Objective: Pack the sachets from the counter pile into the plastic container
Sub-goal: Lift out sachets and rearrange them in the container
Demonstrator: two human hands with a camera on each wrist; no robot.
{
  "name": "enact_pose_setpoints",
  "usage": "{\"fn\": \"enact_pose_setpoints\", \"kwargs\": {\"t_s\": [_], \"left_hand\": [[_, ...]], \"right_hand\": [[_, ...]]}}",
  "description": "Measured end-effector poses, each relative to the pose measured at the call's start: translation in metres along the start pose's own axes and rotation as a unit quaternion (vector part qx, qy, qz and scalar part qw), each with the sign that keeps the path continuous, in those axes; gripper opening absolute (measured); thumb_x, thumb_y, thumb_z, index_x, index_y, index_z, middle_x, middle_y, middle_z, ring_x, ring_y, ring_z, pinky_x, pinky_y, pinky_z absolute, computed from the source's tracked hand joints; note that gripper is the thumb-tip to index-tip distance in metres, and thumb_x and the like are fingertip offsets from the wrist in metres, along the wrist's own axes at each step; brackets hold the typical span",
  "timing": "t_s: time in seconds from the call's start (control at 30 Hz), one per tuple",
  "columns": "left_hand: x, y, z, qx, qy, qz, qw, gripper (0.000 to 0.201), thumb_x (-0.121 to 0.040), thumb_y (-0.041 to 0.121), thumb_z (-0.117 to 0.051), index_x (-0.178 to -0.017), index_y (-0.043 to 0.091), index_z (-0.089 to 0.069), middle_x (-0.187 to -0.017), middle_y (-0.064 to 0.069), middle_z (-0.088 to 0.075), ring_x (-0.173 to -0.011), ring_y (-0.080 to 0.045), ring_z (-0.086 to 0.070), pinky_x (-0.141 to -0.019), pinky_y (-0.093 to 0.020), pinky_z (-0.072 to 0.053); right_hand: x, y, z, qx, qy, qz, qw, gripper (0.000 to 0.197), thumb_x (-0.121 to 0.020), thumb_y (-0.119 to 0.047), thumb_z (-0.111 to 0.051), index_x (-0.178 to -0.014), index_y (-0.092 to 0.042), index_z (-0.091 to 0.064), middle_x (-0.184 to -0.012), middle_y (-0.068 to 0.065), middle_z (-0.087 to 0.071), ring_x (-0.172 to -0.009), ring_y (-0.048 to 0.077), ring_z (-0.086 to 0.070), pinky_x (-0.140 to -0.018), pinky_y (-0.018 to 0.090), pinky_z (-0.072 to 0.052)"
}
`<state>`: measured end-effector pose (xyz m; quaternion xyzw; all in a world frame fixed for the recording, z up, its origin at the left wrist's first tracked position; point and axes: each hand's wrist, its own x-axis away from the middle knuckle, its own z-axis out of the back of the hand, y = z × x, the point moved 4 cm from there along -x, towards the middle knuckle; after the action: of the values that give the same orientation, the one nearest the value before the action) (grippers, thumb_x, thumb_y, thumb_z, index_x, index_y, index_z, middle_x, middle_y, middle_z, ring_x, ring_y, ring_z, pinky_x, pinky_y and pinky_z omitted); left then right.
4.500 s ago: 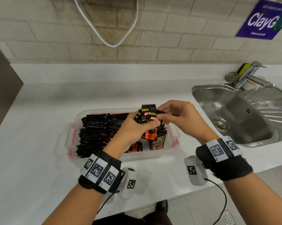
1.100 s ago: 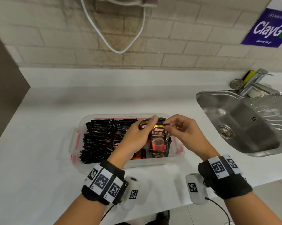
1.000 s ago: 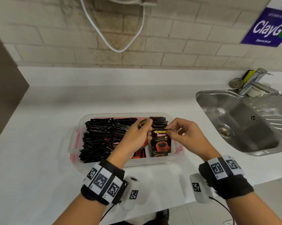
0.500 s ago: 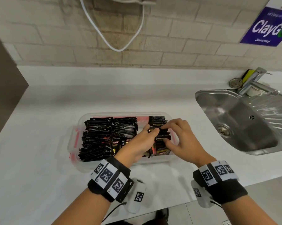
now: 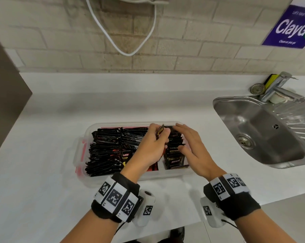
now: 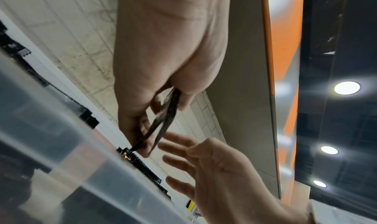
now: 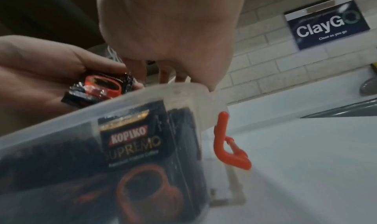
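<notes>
two hands over one plastic container point(image 5: 81, 151)

we see our left hand point(image 5: 153, 148) pinching two sachets point(image 6: 163, 122); our right hand point(image 5: 192, 148) hovers with fingers spread, holding nothing.

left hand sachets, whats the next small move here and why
Probably lower the sachets the left hand pinches into the gap beside the right-hand stack in the plastic container. The left hand is over the container's far side, and the right hand hovers open-fingered over that stack, seemingly ready to steady it. The left rows already look tightly filled.
</notes>
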<state>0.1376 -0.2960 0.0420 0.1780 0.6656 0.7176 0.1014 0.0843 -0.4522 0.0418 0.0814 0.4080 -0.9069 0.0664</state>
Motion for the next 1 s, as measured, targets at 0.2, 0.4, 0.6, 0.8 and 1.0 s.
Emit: {"fn": "enact_pose_setpoints", "kwargs": {"t_s": [0.2,0.4,0.6,0.8,1.0], "left_hand": [[0.0,0.001,-0.006,-0.026,-0.025,-0.035,0.999,0.018,-0.098,0.038,-0.062,-0.102,0.021,-0.062,-0.085,0.005,-0.07,-0.066,0.002,-0.063,-0.059,-0.013,-0.05],[0.0,0.01,-0.009,-0.021,-0.022,-0.065,0.997,0.027,-0.09,0.045,-0.07,-0.089,0.018,-0.067,-0.081,0.005,-0.068,-0.075,-0.006,-0.065,-0.064,-0.008,-0.047],[0.005,0.012,-0.015,-0.054,-0.038,-0.067,0.996,0.03,-0.094,0.054,-0.058,-0.087,0.027,-0.066,-0.091,0.011,-0.068,-0.087,0.004,-0.061,-0.068,-0.006,-0.04],[0.006,0.011,-0.02,-0.036,-0.01,-0.102,0.994,0.028,-0.098,0.039,-0.062,-0.09,0.012,-0.064,-0.082,0.005,-0.065,-0.08,-0.008,-0.061,-0.074,-0.019,-0.045],[0.004,0.013,-0.003,0.084,0.057,-0.086,0.991,0.026,-0.098,0.028,-0.064,-0.098,0.002,-0.062,-0.082,-0.006,-0.065,-0.073,-0.009,-0.067,-0.069,-0.017,-0.054]], "right_hand": [[-0.01,-0.019,0.019,-0.083,0.022,0.013,0.996,0.048,-0.089,-0.019,-0.073,-0.133,-0.028,-0.057,-0.123,-0.012,-0.064,-0.108,0.016,-0.064,-0.088,0.027,-0.054],[-0.007,-0.019,0.024,-0.136,0.027,0.011,0.99,0.028,-0.09,-0.008,-0.072,-0.115,-0.019,-0.068,-0.095,-0.002,-0.074,-0.089,0.02,-0.071,-0.084,0.033,-0.057],[-0.003,-0.011,0.031,-0.127,0.041,-0.026,0.991,0.02,-0.088,-0.006,-0.065,-0.094,-0.025,-0.068,-0.084,-0.002,-0.068,-0.081,0.015,-0.064,-0.077,0.028,-0.053],[0.0,-0.01,0.028,-0.149,0.039,-0.035,0.987,0.011,-0.088,-0.011,-0.065,-0.093,-0.02,-0.066,-0.086,0.006,-0.065,-0.082,0.024,-0.061,-0.074,0.028,-0.051],[0.003,-0.001,0.037,-0.147,0.052,-0.055,0.986,0.02,-0.087,0.007,-0.061,-0.088,-0.012,-0.063,-0.077,0.001,-0.058,-0.075,0.016,-0.053,-0.072,0.037,-0.046]]}}
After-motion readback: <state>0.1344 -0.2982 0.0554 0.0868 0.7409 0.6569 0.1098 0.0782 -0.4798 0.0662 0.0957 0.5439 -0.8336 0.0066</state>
